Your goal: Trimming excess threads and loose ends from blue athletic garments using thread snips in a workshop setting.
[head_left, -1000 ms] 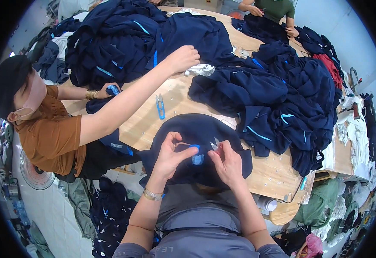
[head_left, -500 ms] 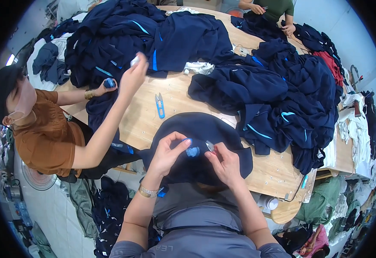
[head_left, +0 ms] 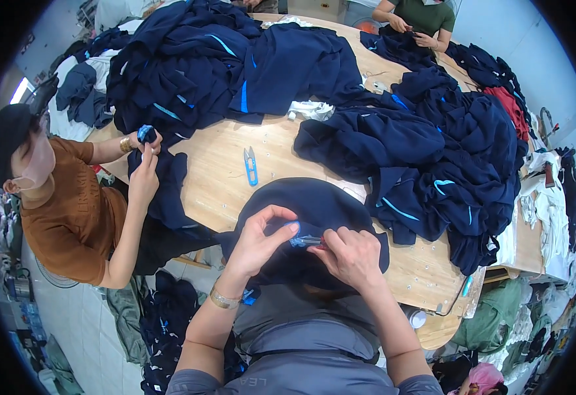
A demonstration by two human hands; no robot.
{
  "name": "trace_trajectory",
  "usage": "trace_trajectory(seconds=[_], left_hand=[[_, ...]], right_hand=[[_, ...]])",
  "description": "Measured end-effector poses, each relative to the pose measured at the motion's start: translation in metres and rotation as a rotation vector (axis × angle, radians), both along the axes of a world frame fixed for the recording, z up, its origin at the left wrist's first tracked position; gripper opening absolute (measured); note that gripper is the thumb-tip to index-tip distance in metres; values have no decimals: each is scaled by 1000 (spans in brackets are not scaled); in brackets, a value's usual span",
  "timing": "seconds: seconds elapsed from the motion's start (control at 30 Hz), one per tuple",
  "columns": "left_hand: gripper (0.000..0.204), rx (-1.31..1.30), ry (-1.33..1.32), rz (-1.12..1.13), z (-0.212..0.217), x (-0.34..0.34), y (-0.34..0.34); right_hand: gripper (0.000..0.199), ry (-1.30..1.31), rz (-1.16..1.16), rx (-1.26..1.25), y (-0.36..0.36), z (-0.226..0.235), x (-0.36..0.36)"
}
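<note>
A navy garment (head_left: 314,197) lies across my lap and the table edge. My left hand (head_left: 261,240) is closed, pinching a light-blue patch (head_left: 295,241) of it between thumb and fingers. My right hand (head_left: 355,255) grips small thread snips (head_left: 313,241) with a red part at the handle. Their metal blades point left and meet the blue patch; whether they are cutting a thread is too small to tell. A second pair of snips, with blue handles (head_left: 252,172), rests on the table beyond the garment.
Navy garments with light-blue trim are heaped at the far left (head_left: 176,72) and right (head_left: 446,145) of the wooden table (head_left: 219,155). A small white cloth (head_left: 311,110) lies between them. A co-worker in brown (head_left: 80,204) sits at left; another in green (head_left: 426,16) works across the table.
My right hand has brought the snips left, their blades now at the blue patch by my left fingers. The co-worker at left has lowered a raised hand to the garment piece in the other.
</note>
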State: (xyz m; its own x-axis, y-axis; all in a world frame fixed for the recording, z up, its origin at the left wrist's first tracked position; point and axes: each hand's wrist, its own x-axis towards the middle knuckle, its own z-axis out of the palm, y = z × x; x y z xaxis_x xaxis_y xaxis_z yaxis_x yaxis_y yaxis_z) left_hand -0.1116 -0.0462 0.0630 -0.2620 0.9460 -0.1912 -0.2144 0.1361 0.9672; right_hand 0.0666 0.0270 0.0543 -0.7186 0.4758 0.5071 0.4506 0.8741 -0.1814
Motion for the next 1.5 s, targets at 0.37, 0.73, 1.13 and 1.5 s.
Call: trace_trajectory(seconds=[0.37,0.73,1.13,1.5], left_hand=[[20,13,153,-74,1,-1,-2],[21,11,177,-93,2,-5,1],[20,52,203,-83,2,-5,2],[22,59,274,-112,10,-4,3]], right_hand=[[29,-44,59,59,5,10,1],[28,-36,74,-125,9,11,7],[28,-71,73,-31,8,9,2],[27,-100,102,-14,10,12,2]])
